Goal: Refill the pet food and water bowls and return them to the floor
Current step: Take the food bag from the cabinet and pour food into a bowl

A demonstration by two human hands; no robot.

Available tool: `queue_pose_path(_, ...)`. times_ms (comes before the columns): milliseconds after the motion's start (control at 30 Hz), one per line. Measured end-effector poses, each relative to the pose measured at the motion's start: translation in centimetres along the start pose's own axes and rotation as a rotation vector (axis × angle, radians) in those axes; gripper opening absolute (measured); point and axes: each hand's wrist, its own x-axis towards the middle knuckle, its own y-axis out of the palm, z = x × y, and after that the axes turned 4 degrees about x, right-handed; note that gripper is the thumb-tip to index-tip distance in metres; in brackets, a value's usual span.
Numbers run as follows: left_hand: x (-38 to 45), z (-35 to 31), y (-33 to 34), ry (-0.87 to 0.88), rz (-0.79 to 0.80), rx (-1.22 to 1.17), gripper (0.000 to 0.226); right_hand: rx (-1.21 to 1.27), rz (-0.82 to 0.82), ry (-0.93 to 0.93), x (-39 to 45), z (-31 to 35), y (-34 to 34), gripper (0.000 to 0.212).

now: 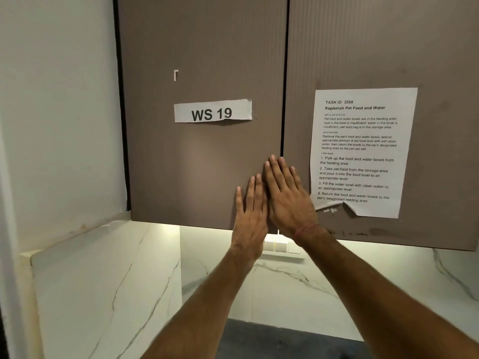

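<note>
While both arms reach up from the bottom of the view, the wall cupboard fills most of it: two brown doors, both closed, contents hidden. Left door [202, 156]: bears a white paper strip [212, 111] printed "WS 19", taped at its right end, and a small white scrap higher up. Right door [375, 47]: bears a printed task sheet [363, 151] headed "Replenish Pet Food and Water", its lower edge torn and curled. A dark vertical gap separates the doors.

White wall [57, 112], left of the cupboard. Marble-patterned panels [103, 294], white with grey veins, below and behind, lit from under the cupboard. Dark grey counter surface [285, 340], a strip at the bottom centre. White switch plate [282, 248] on the back panel, partly covered by the wrists.

Left hand [250, 216]: fingers straight and close together, laid flat on the lower right corner of the left door, holding nothing. Right hand [287, 198]: fingers straight and slightly spread, flat across the gap between the doors, just beside the left hand, holding nothing; a thin red thread [305, 230] circles its wrist.

Pet food and water bowls: not in view; position cannot be told.
</note>
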Motion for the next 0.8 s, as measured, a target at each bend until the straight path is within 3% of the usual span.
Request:
queue_pose_path(233,-2.7,0.8,-2.0,0.006,-0.036,-0.077,0.139,0.079,-0.056,-0.04,-2.0,1.4,-2.8,0.069)
queue_pose_path(433,-7.2,3.5,-4.1,-0.012,-0.212,-0.226,0.127,0.141,-0.172,-0.103,-3.4,4.9,-6.2,0.07)
queue_pose_path(600,-10.0,5.5,-5.9,-0.005,-0.276,-0.352,0.135,0.165,-0.189,-0.085,-4.6,8.7,-8.4,0.068)
queue_pose_path(800,-12.9,7.5,-8.7,-0.032,-0.295,-0.481,0.14,0.369,-0.216,0.014,-5.1,14.1,-11.8,0.063)
